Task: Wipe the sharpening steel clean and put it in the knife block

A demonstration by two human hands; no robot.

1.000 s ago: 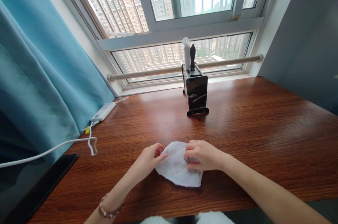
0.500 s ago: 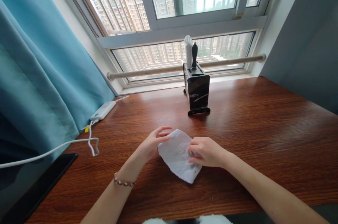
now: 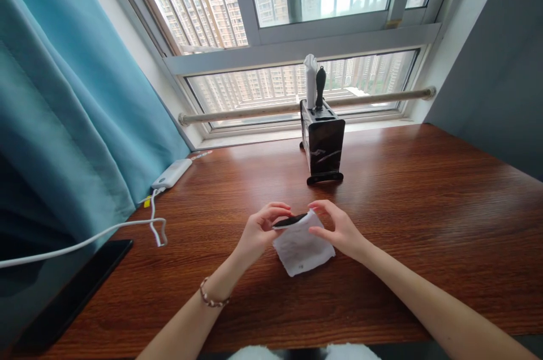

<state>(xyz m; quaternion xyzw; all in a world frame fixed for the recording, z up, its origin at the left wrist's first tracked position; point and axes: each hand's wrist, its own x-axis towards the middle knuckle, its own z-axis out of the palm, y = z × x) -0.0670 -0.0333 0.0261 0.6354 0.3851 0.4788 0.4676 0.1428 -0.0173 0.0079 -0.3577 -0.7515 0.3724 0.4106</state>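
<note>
My left hand (image 3: 259, 231) and my right hand (image 3: 340, 227) are raised a little above the wooden table (image 3: 424, 207). Between them they hold a white paper sheet (image 3: 303, 248). A slim dark object (image 3: 290, 221) lies along the sheet's top edge; my left fingertips pinch its left end and my right fingertips hold the paper at its right end. I cannot tell what the dark object is. Behind them a black knife block (image 3: 324, 148) stands upright with a white-wrapped handle (image 3: 310, 78) and a black handle (image 3: 320, 86) sticking out.
A white power bank (image 3: 172, 173) lies at the left by the teal curtain (image 3: 63, 111), and its white cable (image 3: 127, 227) trails towards a dark flat screen (image 3: 63, 298) at the near left. A window rail (image 3: 382, 98) runs behind the table. A grey wall stands at the right.
Both hands have lifted the paper off the table and moved it slightly away from me. The sheet is now bunched smaller, and a dark object shows at its top edge.
</note>
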